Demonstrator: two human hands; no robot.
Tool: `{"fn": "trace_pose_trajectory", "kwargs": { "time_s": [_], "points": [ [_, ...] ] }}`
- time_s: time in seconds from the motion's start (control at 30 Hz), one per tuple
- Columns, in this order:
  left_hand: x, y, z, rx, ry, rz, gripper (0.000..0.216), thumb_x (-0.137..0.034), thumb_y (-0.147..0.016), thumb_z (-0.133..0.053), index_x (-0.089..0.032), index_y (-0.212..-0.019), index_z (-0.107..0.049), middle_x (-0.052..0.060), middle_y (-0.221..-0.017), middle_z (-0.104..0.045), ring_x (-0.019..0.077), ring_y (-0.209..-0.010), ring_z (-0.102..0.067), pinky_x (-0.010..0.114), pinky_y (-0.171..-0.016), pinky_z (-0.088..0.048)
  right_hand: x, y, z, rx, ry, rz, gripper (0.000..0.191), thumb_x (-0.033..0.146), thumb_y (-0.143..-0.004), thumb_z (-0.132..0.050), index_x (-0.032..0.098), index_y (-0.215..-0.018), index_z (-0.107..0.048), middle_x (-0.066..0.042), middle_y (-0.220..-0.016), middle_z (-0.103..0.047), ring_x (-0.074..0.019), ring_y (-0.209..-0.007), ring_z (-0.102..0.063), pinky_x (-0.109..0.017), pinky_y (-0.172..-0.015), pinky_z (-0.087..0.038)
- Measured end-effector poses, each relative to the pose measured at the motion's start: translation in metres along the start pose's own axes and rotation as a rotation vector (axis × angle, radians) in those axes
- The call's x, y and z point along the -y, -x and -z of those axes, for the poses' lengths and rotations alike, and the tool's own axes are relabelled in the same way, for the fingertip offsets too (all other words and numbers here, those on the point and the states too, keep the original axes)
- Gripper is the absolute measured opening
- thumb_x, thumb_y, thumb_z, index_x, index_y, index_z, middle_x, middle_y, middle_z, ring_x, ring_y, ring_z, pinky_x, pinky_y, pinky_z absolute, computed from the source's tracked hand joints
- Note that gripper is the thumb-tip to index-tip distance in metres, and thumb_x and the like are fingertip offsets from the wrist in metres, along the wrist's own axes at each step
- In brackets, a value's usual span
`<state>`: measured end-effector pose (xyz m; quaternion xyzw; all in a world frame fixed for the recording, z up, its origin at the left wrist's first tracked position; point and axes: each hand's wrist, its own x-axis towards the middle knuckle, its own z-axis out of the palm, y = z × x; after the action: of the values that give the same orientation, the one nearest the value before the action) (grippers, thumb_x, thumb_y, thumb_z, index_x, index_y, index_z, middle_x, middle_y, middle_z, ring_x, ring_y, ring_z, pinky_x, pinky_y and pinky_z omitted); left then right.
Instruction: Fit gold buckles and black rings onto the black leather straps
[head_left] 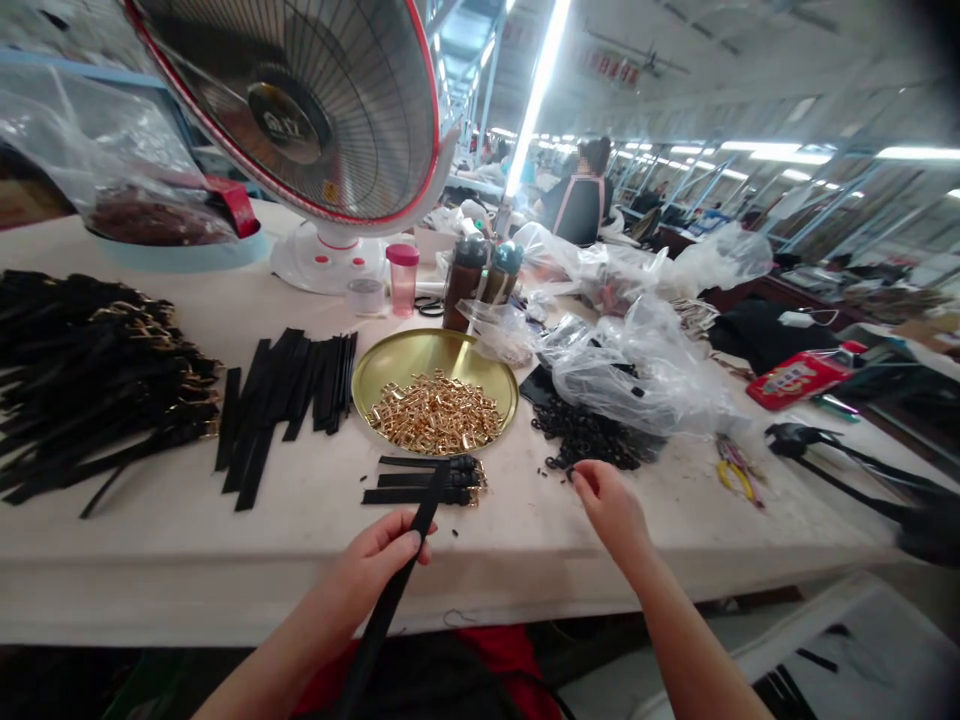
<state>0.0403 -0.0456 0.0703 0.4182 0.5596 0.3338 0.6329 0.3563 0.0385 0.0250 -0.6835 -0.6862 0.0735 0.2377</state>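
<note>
Head view, left hand: left hand (379, 552), lower centre, thumb and fingers pinched firmly around a long flat black strap (384, 615), no visible gap.
Strap: slants from bottom centre toward mid-frame; upper end crosses in front of short black straps with gold metal clasps (397, 481); contact unclear.
Right hand: right hand (613, 512), right of centre, thumb and fingertips together at near edge of a loose pile of small black rings (592, 432); cannot tell if a piece is held.
Tray: round gold-coloured metal tray (397, 347), centre, heaped with small gold metal clasps (439, 418).
Ring risk: small pieces could scatter if fingertips drag the pile's edge; crumpled clear plastic bag (645, 385) over its back could shift it if snagged.
Strap risk: a sideways swing could likely knock the clasped straps out of line.
</note>
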Motion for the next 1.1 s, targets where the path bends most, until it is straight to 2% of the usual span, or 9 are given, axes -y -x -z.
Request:
{"fn": "trace_pose_trajectory", "kwargs": {
  "time_s": [0.07, 0.2, 0.33, 0.5, 0.77, 0.83, 0.9, 1.0, 1.1],
  "points": [
    [0.003, 0.002, -0.001, 0.026, -0.024, 0.01, 0.031, -0.04, -0.073, -0.049, -0.016, -0.092, -0.056, 0.0, -0.069, -0.056, 0.0097, -0.05, -0.037, 0.02, -0.048, -0.027, -0.017, -0.012, 0.002, -0.077, 0.11, -0.006, 0.026, 0.031, -0.08, -0.037, 0.017, -0.092, -0.056, -0.008, -0.089, -0.058, -0.0202, -0.08, -0.055, -0.031, -0.069, -0.042],
    [0.006, 0.003, 0.001, 0.046, -0.063, -0.013, 0.031, -0.041, -0.075, -0.047, -0.016, -0.09, -0.056, 0.0, -0.069, -0.055, 0.0098, -0.051, -0.037, 0.02, -0.049, -0.027, -0.03, -0.024, 0.001, -0.082, 0.196, -0.007, 0.026, 0.028, -0.081, -0.038, 0.017, -0.094, -0.057, -0.009, -0.091, -0.055, -0.0202, -0.079, -0.055, -0.031, -0.069, -0.04],
    [0.007, 0.003, 0.002, 0.06, -0.088, -0.003, 0.031, -0.042, -0.073, -0.048, -0.016, -0.089, -0.056, -0.002, -0.065, -0.053, 0.0105, -0.054, -0.038, 0.02, -0.051, -0.028, -0.026, -0.033, -0.005, -0.082, 0.26, 0.007, 0.023, 0.031, -0.08, -0.043, 0.018, -0.089, -0.06, -0.008, -0.087, -0.054, -0.0203, -0.075, -0.054, -0.03, -0.066, -0.038],
    [0.011, 0.005, -0.003, 0.117, -0.114, 0.042, 0.032, -0.043, -0.073, -0.047, -0.016, -0.088, -0.055, -0.003, -0.065, -0.053, 0.0102, -0.052, -0.037, 0.02, -0.049, -0.026, -0.018, -0.041, -0.01, -0.082, 0.279, 0.027, 0.013, 0.023, -0.076, -0.049, 0.019, -0.078, -0.06, -0.007, -0.079, -0.053, -0.0186, -0.069, -0.052, -0.029, -0.064, -0.036],
    [0.001, 0.014, -0.005, 0.151, -0.097, -0.007, 0.025, -0.038, -0.076, -0.047, -0.016, -0.076, -0.058, -0.003, -0.062, -0.052, 0.0086, -0.052, -0.035, 0.019, -0.049, -0.024, -0.002, -0.033, -0.004, -0.109, 0.127, 0.05, 0.015, 0.024, -0.077, -0.045, 0.016, -0.077, -0.057, -0.008, -0.082, -0.057, -0.0192, -0.072, -0.053, -0.031, -0.067, -0.04],
    [-0.003, 0.016, -0.006, 0.176, -0.043, 0.007, 0.025, -0.037, -0.076, -0.047, -0.015, -0.076, -0.058, -0.003, -0.062, -0.052, 0.0077, -0.05, -0.033, 0.019, -0.047, -0.023, 0.015, -0.025, -0.002, -0.085, -0.059, 0.017, 0.016, 0.03, -0.076, -0.048, 0.016, -0.081, -0.057, -0.006, -0.076, -0.058, -0.0176, -0.068, -0.054, -0.03, -0.065, -0.041],
    [-0.006, 0.017, -0.008, 0.216, 0.054, 0.031, 0.025, -0.036, -0.076, -0.048, -0.014, -0.08, -0.058, -0.002, -0.063, -0.054, 0.0068, -0.048, -0.032, 0.019, -0.045, -0.021, 0.042, -0.013, -0.002, -0.006, -0.457, -0.082, 0.023, 0.036, -0.072, -0.056, 0.017, -0.086, -0.056, -0.003, -0.071, -0.058, -0.016, -0.064, -0.054, -0.029, -0.062, -0.042],
    [-0.006, 0.017, -0.01, 0.277, 0.266, 0.054, 0.026, -0.032, -0.075, -0.049, -0.013, -0.091, -0.055, 0.0, -0.066, -0.057, 0.0054, -0.045, -0.034, 0.018, -0.042, -0.022, 0.088, 0.013, -0.005, 0.263, -1.076, -0.234, 0.041, 0.036, -0.069, -0.063, 0.023, -0.106, -0.052, 0.0, -0.079, -0.059, -0.0121, -0.064, -0.054, -0.026, -0.06, -0.044],
    [-0.003, 0.017, -0.009, 0.292, 0.385, 0.069, 0.029, -0.03, -0.075, -0.049, -0.012, -0.096, -0.055, 0.001, -0.066, -0.058, 0.0043, -0.042, -0.036, 0.017, -0.041, -0.024, 0.12, 0.036, -0.013, 0.485, -1.382, -0.393, 0.04, 0.032, -0.069, -0.064, 0.024, -0.107, -0.056, 0.001, -0.075, -0.06, -0.0081, -0.06, -0.052, -0.021, -0.058, -0.044]
  ]
}}
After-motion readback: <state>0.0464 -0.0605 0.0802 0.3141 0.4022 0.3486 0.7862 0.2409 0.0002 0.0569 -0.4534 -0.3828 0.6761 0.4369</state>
